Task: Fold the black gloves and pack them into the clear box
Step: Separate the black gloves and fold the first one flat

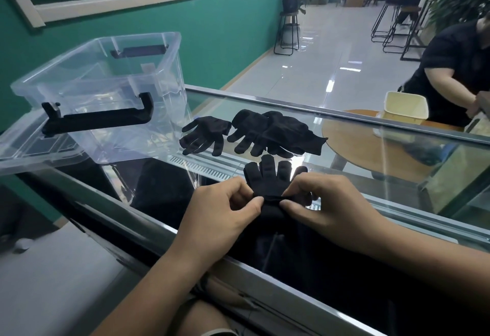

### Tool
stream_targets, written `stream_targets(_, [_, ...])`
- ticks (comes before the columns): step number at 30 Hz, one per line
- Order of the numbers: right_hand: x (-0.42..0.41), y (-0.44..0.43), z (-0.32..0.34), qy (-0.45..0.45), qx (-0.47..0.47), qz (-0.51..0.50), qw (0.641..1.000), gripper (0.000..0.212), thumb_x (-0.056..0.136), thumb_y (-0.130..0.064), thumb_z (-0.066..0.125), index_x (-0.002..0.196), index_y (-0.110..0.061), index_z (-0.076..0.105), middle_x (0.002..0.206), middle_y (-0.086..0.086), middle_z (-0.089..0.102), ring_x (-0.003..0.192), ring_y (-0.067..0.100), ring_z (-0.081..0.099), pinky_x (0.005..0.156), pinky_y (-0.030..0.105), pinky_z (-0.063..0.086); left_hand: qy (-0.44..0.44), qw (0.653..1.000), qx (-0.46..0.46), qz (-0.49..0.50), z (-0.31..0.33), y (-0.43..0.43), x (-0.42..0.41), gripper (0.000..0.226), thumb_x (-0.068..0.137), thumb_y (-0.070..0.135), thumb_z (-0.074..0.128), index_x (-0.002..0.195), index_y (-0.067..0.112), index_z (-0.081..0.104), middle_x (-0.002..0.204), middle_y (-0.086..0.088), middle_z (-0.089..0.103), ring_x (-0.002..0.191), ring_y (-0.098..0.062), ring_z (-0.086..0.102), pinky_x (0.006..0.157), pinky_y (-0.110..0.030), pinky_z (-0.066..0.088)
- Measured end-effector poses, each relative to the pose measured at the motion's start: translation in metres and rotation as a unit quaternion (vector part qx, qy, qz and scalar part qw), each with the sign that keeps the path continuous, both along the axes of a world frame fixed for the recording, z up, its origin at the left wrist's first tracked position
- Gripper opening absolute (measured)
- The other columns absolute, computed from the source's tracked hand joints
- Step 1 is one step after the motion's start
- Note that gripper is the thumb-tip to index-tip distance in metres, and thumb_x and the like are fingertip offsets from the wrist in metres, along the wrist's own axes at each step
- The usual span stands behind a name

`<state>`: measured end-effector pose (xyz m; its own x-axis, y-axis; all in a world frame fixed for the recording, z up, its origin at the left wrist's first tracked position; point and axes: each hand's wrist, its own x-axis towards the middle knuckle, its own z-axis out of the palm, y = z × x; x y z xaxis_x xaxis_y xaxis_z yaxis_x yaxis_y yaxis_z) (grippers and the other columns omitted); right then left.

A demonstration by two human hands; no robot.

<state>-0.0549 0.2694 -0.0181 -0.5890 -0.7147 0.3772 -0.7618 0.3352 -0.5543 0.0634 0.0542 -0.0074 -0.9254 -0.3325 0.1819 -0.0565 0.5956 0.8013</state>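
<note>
My left hand and right hand each pinch the cuff fold of a soft black glove, its fingers fanned beyond my fingertips; clear box far left.

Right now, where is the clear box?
In the head view the clear box stands on the glass counter at the far left, tilted on its lid, just left of the loose black gloves.

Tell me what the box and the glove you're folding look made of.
Clear box: looks like glossy transparent plastic, see-through walls, with black clip handles. Glove pinched by the left hand and right hand: matte black knit fabric, probably; it bunches softly at the cuff.
</note>
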Motion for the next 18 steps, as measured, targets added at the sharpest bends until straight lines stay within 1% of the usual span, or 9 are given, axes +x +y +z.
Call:
stream_targets(2, [0.000,0.000,0.001,0.013,-0.006,0.004,1.000,0.011,0.092,-0.025,0.082,0.097,-0.027,0.073,0.084,-0.016,0.063,0.081,0.012,0.063,0.071,0.018,0.045,0.015,1.000,-0.008,0.001,-0.001,0.000,0.001,0.017,0.088,0.030,0.087,0.080,0.027,0.073,0.071,0.007,0.072,0.063,-0.007,0.065,0.061,-0.020,0.051])
stream_targets(4, [0.002,0.000,0.003,0.034,-0.013,0.007,0.999,0.017,0.091,-0.021,0.083,0.102,-0.027,0.072,0.093,-0.019,0.059,0.086,0.007,0.061,0.075,0.014,0.045,0.043,0.998,-0.039,-0.005,-0.001,-0.001,0.003,0.020,0.086,0.022,0.090,0.087,0.030,0.072,0.081,0.009,0.069,0.073,-0.009,0.065,0.067,-0.013,0.048])
stream_targets(6, [0.004,0.000,0.005,0.062,-0.012,0.013,0.998,0.018,0.091,-0.020,0.083,0.105,-0.026,0.074,0.102,-0.016,0.058,0.091,0.005,0.061,0.078,0.015,0.047,0.071,0.994,-0.081,-0.032,0.000,-0.002,0.005,0.024,0.087,0.014,0.089,0.095,0.030,0.073,0.096,0.011,0.066,0.090,-0.013,0.066,0.077,-0.013,0.050])
stream_targets(8, [0.004,0.000,0.004,0.094,0.002,0.035,0.995,0.016,0.094,-0.015,0.081,0.106,-0.024,0.077,0.107,-0.009,0.063,0.095,0.011,0.064,0.079,0.028,0.054,0.098,0.986,-0.113,-0.069,-0.002,-0.003,0.007,0.021,0.091,0.010,0.084,0.099,0.028,0.077,0.105,0.014,0.068,0.101,-0.014,0.068,0.088,-0.022,0.054])
stream_targets(10, [0.003,0.000,0.002,0.123,0.021,0.062,0.990,0.016,0.098,-0.011,0.074,0.108,-0.023,0.079,0.109,-0.006,0.069,0.097,0.018,0.065,0.079,0.036,0.055,0.111,0.979,-0.153,-0.081,-0.007,-0.003,0.008,0.013,0.095,0.019,0.078,0.102,0.030,0.079,0.105,0.019,0.071,0.109,-0.012,0.068,0.095,-0.035,0.055])
stream_targets(12, [0.003,0.000,0.001,0.135,0.034,0.079,0.987,0.016,0.101,-0.014,0.070,0.111,-0.023,0.078,0.108,-0.006,0.070,0.097,0.020,0.064,0.081,0.039,0.054,0.108,0.976,-0.175,-0.071,-0.009,-0.002,0.009,0.011,0.095,0.029,0.073,0.104,0.033,0.079,0.105,0.023,0.072,0.111,-0.007,0.067,0.097,-0.040,0.053])
stream_targets(14, [0.005,0.001,0.003,0.132,0.045,0.083,0.987,0.014,0.100,-0.024,0.070,0.112,-0.022,0.077,0.109,-0.006,0.069,0.097,0.020,0.063,0.083,0.039,0.053,0.094,0.976,-0.183,-0.070,-0.008,-0.001,0.010,0.015,0.093,0.040,0.072,0.105,0.034,0.078,0.105,0.024,0.071,0.111,-0.003,0.065,0.099,-0.038,0.050])
stream_targets(16, [0.007,0.001,0.005,0.126,0.066,0.084,0.986,0.024,0.095,-0.037,0.075,0.114,-0.023,0.074,0.111,-0.006,0.066,0.101,0.019,0.061,0.085,0.038,0.053,0.074,0.974,-0.195,-0.084,-0.006,-0.001,0.011,0.025,0.088,0.049,0.074,0.109,0.036,0.076,0.108,0.025,0.068,0.113,-0.002,0.062,0.102,-0.035,0.047])
stream_targets(18, [0.007,0.001,0.005,0.119,0.080,0.084,0.986,0.032,0.093,-0.043,0.077,0.117,-0.025,0.070,0.114,-0.008,0.063,0.104,0.018,0.060,0.084,0.037,0.054,0.060,0.973,-0.205,-0.093,-0.006,-0.001,0.012,0.032,0.084,0.051,0.075,0.113,0.037,0.074,0.110,0.026,0.066,0.115,-0.002,0.060,0.104,-0.034,0.047])
